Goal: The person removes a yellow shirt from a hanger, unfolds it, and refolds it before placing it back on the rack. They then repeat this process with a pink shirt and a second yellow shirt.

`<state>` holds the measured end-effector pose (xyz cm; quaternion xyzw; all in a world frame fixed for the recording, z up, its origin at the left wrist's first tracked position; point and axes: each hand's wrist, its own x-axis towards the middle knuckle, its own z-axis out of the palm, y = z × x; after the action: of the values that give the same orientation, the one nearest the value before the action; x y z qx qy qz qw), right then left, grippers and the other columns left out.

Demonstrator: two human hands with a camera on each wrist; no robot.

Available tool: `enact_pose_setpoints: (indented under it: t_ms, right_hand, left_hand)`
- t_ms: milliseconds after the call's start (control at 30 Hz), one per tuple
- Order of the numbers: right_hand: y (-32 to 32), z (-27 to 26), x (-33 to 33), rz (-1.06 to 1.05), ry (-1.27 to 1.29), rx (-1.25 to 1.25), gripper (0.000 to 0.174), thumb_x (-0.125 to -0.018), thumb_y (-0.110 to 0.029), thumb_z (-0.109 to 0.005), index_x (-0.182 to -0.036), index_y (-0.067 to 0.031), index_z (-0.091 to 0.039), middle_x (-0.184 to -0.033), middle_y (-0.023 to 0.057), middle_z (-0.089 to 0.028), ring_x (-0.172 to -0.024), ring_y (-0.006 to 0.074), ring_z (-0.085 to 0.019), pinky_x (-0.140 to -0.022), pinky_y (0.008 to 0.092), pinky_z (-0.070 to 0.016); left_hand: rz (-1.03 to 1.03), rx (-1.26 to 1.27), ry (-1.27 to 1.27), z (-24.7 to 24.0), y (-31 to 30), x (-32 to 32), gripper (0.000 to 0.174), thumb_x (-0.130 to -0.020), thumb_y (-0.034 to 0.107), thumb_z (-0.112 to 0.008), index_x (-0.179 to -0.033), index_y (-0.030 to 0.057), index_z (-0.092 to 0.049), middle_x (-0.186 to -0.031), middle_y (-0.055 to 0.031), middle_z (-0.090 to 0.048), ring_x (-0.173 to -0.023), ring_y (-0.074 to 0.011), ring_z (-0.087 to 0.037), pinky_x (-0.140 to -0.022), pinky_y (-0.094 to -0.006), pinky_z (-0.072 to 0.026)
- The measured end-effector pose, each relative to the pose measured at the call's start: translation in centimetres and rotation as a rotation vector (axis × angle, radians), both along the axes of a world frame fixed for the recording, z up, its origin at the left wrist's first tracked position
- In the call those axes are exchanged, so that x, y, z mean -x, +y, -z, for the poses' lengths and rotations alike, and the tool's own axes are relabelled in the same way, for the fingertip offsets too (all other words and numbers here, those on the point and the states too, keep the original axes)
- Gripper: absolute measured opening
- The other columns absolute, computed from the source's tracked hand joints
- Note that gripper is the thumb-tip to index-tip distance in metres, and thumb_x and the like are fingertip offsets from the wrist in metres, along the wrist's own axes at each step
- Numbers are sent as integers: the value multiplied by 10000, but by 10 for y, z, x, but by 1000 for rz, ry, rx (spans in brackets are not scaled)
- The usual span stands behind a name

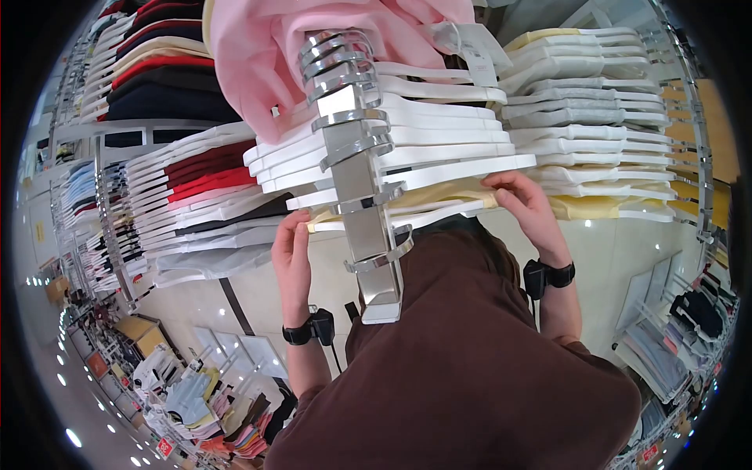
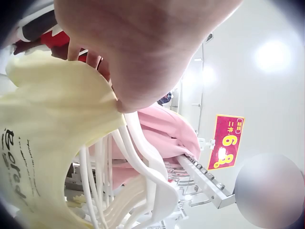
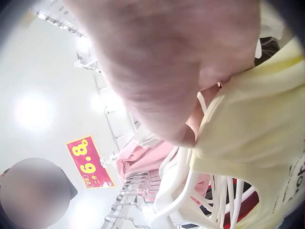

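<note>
A pale yellow garment (image 2: 52, 100) with dark printed lettering hangs on a white hanger at the near end of a metal rail (image 1: 356, 180). At one shoulder of it, the left hand (image 1: 292, 254) pinches the fabric and hanger end between thumb and fingers. On the opposite shoulder the right hand (image 1: 526, 205) grips the yellow cloth (image 3: 252, 114), thumb on the near side. Behind it are several white hangers (image 1: 446, 141) and a pink garment (image 1: 258, 63). Each wrist view shows the palm close up, with the fingertips partly hidden by the cloth.
Racks of dark and red garments (image 1: 168, 94) stand at the left, white and grey ones (image 1: 583, 102) at the right. A paper tag (image 1: 475, 59) hangs by the pink garment. A red price sign (image 2: 226, 141) hangs overhead. More clothes racks stand lower left and right.
</note>
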<state>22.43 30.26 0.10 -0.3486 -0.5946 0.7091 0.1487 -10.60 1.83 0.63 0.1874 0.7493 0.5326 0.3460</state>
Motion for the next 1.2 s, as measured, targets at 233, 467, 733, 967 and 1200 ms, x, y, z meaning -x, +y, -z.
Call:
enact_pose_setpoints:
  t_ms: [233,467,733,967,1200]
  right_hand:
    - [-14,17,-14,317,-36,-80,222,-1132,-151,-575,-1272,-20,-688,-1276,39,-709,-1206,140,-627,-1097,325,-474]
    - [-30,24,-8,359,-63,-319,236,-1087,-126,-631,-1285,-9,-685,-1321,66,-667,-1218,169,-616,-1087,328,-474]
    - [-51,5,20,353,-157,-644,367,-984,-109,-750,-1329,-21,-659,-1323,108,-668,-1239,243,-619,-1105,380,-473]
    - [-72,-1,39,179,-351,-962,437,-971,-117,-754,-1383,-35,-636,-1356,169,-660,-1289,360,-612,-1111,436,-477]
    - [-90,1,33,230,-406,-1040,423,-982,-118,-729,-1386,-36,-637,-1371,187,-649,-1284,381,-604,-1112,457,-470]
  left_hand:
    - [7,73,227,0,-7,-5,252,-1128,123,-569,-1326,12,-682,-1417,-123,-658,-1349,-243,-590,-1183,-376,-417]
    - [69,171,430,-14,-11,-1,298,-1047,44,-624,-1334,34,-701,-1407,-162,-665,-1351,-306,-602,-1179,-414,-428]
    - [173,130,668,-19,-9,7,271,-990,16,-677,-1257,34,-720,-1233,-152,-721,-1176,-330,-675,-1047,-415,-511]
    - [274,-45,711,-19,-6,11,269,-970,1,-683,-1236,34,-707,-1149,-149,-714,-1078,-346,-665,-948,-424,-531]
    - [286,-161,680,0,-18,21,252,-1001,46,-670,-1250,25,-699,-1132,-168,-724,-1064,-367,-673,-940,-440,-532]
